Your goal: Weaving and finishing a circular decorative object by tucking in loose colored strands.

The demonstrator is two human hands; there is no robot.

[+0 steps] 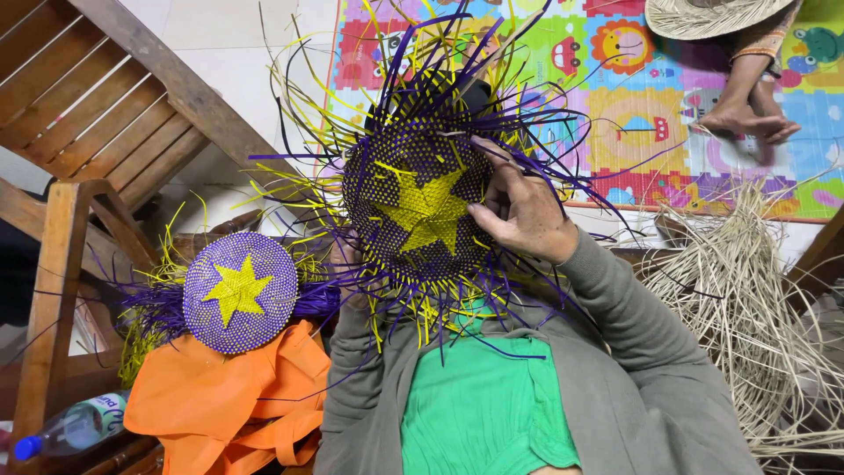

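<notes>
While the right hand [520, 209] is pinching loose purple strands at the edge of a round purple woven piece [420, 204] bearing a yellow star, that piece is being held up in front of the person's chest, its unwoven yellow and purple ends bristling outward all around. Behind the weave the left hand [345, 257] is lying almost wholly hidden, so its grip cannot be told. To the left, a second star disc [239, 292] is resting on orange cloth [230, 393] beside a plastic bottle [70, 427], and pale straw [747, 308] is lying heaped at right.
</notes>
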